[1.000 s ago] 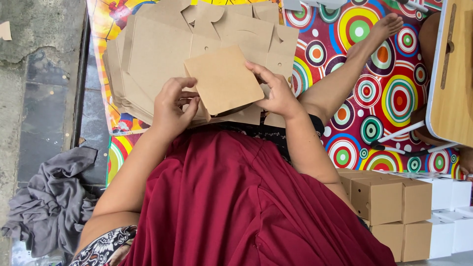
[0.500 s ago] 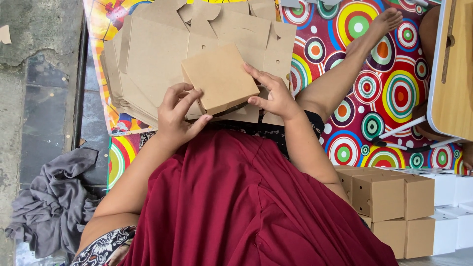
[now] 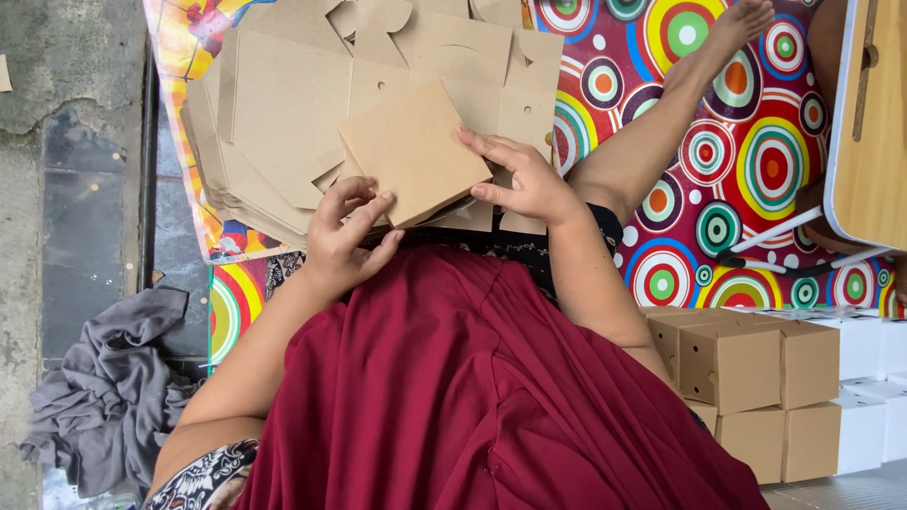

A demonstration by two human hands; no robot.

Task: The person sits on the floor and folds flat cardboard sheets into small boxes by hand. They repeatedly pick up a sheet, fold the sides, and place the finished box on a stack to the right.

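The brown cardboard box [image 3: 413, 151], partly folded, is held up between both hands over a stack of flat cardboard cutouts [image 3: 283, 123], above a lap covered in dark red cloth [image 3: 453, 397]. In the head view, the box's lower left edge is gripped by the left hand [image 3: 342, 236], fingers curled closed on the card. Its right edge is pinched by the right hand [image 3: 524, 179], thumb underneath and fingers spread along the side. A mat with bright ring patterns [image 3: 756, 161] is seen under an outstretched leg [image 3: 652, 123]. Finished brown boxes [image 3: 746, 368] are stacked at lower right, with white boxes [image 3: 874, 397] just beside them. A grey cloth [image 3: 104, 387] is bunched on the floor at left.
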